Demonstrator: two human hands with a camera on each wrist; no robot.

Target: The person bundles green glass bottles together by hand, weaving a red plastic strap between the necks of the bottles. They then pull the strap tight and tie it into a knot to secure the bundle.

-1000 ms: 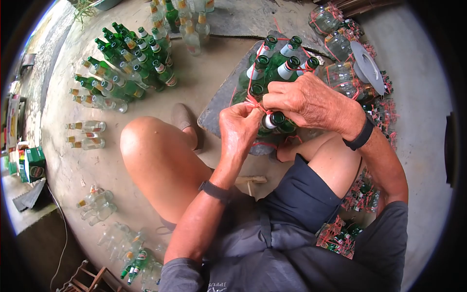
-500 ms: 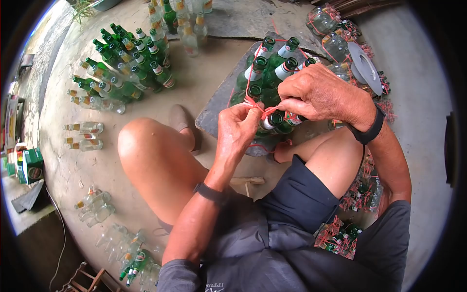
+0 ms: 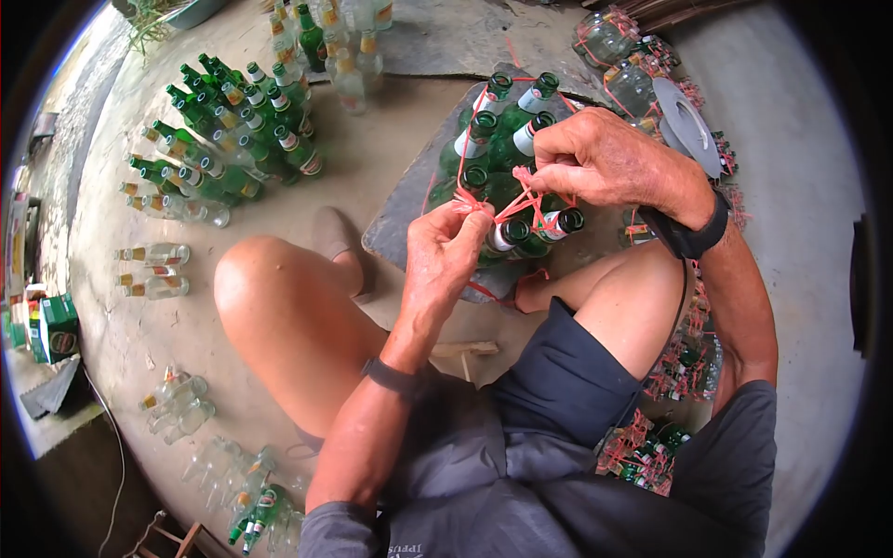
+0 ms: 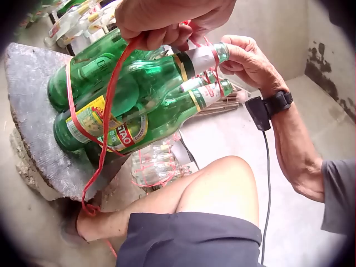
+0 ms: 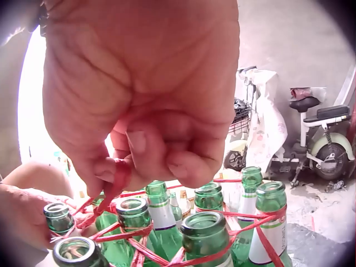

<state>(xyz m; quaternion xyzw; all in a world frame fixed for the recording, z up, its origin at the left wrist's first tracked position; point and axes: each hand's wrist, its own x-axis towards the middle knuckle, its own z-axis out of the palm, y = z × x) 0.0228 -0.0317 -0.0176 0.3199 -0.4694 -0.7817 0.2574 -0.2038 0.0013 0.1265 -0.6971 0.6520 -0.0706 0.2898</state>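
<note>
Green bottles [image 3: 473,139] stand in a tight group on a grey slab [image 3: 395,209], with red plastic twine [image 3: 526,200] looped round their necks. The left hand [image 3: 439,256] pinches a gathered bunch of the twine at the group's near left edge. Across from it, the right hand [image 3: 605,160] pinches another part of the twine above the near bottles. In the left wrist view more red twine [image 4: 105,119] wraps the bottles' lower bodies. From the right wrist, the right hand [image 5: 144,100] shows curled fingers with twine between thumb and finger.
Loose green bottles [image 3: 223,121] and clear bottles [image 3: 153,270] stand on the floor at the left. Tied bundles [image 3: 633,88] line the right side, with a grey lid [image 3: 686,126] on them. A scooter [image 5: 328,139] is parked beyond.
The right hand has moved up and right from the left hand, drawing strands of twine out between them. The left hand keeps its pinch and has shifted slightly left and down in view.
</note>
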